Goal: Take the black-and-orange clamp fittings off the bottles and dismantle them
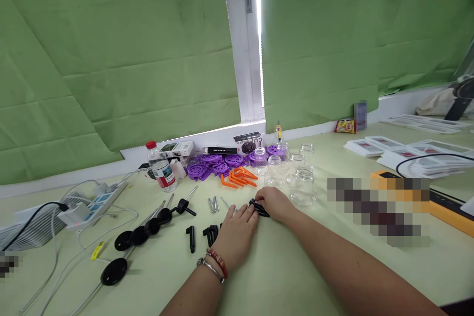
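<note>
My right hand (274, 203) is closed, its fingertips pinching small black plastic parts (261, 209) at the middle of the table. Against them, from the left, rests my left hand (237, 232), palm down with its fingers stretched out. Black L-shaped plastic pieces (191, 239) lie left of that hand, which partly covers some of them. Just beyond are several metal screws (214, 205) and a thin metal rod (224, 203). Orange bent plastic pieces (239, 177) lie in a loose pile farther back, before purple plastic discs (211, 165).
Clear glass jars (304, 187) stand behind my right hand. A red-capped water bottle (162, 168) is at back left, with black round-headed rods (139, 235) and a power strip (98, 202) nearer. An orange-and-black device (444, 212) and white frames (411, 158) lie at right.
</note>
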The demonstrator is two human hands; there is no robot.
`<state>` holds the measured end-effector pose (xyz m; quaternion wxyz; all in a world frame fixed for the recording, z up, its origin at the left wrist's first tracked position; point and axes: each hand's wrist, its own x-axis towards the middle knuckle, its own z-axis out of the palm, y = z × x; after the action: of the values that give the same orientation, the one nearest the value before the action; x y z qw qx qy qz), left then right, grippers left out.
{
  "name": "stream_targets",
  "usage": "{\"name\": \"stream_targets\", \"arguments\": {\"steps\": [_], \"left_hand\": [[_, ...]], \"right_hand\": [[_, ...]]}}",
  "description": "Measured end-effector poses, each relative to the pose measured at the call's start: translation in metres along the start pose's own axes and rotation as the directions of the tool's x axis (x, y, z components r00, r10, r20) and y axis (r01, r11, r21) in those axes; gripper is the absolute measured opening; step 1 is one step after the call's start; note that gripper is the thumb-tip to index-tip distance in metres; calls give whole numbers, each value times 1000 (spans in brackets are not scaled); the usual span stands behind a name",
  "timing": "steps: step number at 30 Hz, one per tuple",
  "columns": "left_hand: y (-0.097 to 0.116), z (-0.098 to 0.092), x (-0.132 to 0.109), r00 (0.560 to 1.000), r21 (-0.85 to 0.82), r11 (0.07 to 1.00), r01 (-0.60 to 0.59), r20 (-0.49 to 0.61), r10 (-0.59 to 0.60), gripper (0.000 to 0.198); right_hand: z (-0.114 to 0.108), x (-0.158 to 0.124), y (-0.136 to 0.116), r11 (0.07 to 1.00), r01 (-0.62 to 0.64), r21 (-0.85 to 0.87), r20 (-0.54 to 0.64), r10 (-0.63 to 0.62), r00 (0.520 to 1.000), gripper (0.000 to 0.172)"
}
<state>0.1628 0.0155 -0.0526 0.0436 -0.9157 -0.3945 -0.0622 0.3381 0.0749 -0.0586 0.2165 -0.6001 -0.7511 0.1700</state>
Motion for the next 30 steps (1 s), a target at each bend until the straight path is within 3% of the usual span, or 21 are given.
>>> {"name": "stream_targets", "arguments": {"steps": [7,12,19,26,30], "left_hand": [[7,-17,-3,1000,-35,999,-4,3,4,33],[7,-19,-5,1000,-34,999,23,18,-22,24],[8,-20,-7,999,-93,995,39,-1,-39,36],[6,-23,-9,999,-134,990,31,48,-24,36],[7,-25,-10,998,-163,985,58,43,-51,27]], "right_hand": [[-1,-1,0,1000,9,-17,-22,-10,1000,15],[2,2,3,1000,18,-25,-21,-18,1000,14],[4,6,6,999,18,-31,-7,-18,1000,12],[2,4,5,999,42,-23,-3,-42,999,14],[1,3,3,999,49,-15,-8,-49,999,14]]}}
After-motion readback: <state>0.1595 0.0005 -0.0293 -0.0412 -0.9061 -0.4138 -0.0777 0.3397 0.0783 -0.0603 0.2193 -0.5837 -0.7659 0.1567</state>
